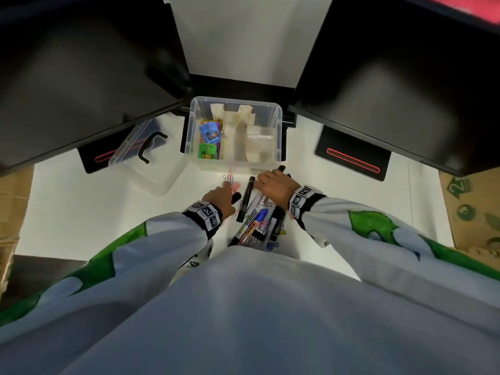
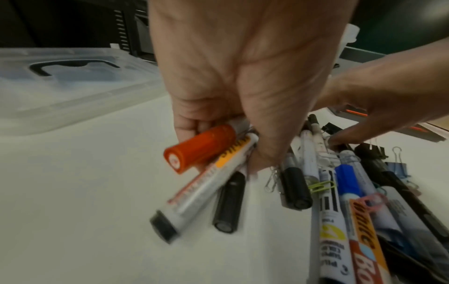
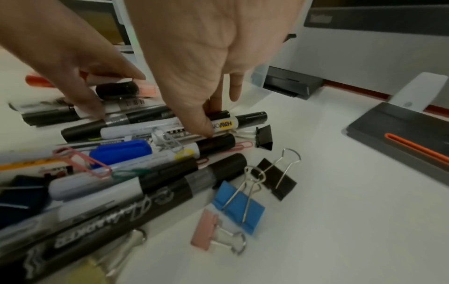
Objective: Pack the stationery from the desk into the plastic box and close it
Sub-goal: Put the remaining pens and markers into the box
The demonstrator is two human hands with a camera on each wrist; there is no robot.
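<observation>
The clear plastic box [image 1: 278, 123] stands open at the back of the white desk, with colourful small packs [image 1: 209, 131] and beige pieces inside. Its lid [image 1: 147, 169] lies to the left. A pile of markers [image 1: 257, 220] and paper clips lies near the desk's front edge. My left hand [image 2: 218, 146] grips a bundle of markers, among them an orange-capped one [image 2: 201, 148]. My right hand [image 3: 211, 121] pinches a white marker with a black cap [image 3: 233, 123] at the top of the pile. Blue [image 3: 239, 207], pink [image 3: 206, 230] and black binder clips [image 3: 274, 178] lie beside the pile.
Two black monitors [image 1: 81, 77] overhang the desk left and right, and their flat bases [image 1: 351, 155] with red lines sit on it. A cardboard box [image 1: 470, 207] stands at the right edge. Loose paper clips [image 1: 228, 178] lie in front of the plastic box.
</observation>
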